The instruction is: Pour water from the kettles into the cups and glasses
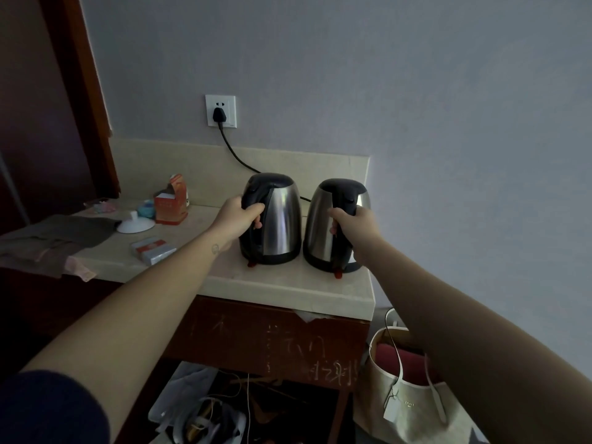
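— Where are the kettles?
— Upright at the right end of the tabletop (275, 285), side by side. The left hand (238, 219) is clamped on the left kettle (283, 219) by its black handle, and the right hand (357, 225) on the right kettle (320, 225)
— Best way to lift?
— Straight up and level, I'd say. Mind the cord (232, 150) running behind the left one
— Cups?
— None in view. A white lid (134, 225), an orange carton (171, 205) and a cloth (64, 238) lie toward the left edge

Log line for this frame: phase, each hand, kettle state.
phase: grasp | left hand: grips left kettle handle | right hand: grips right kettle handle | both upright on counter
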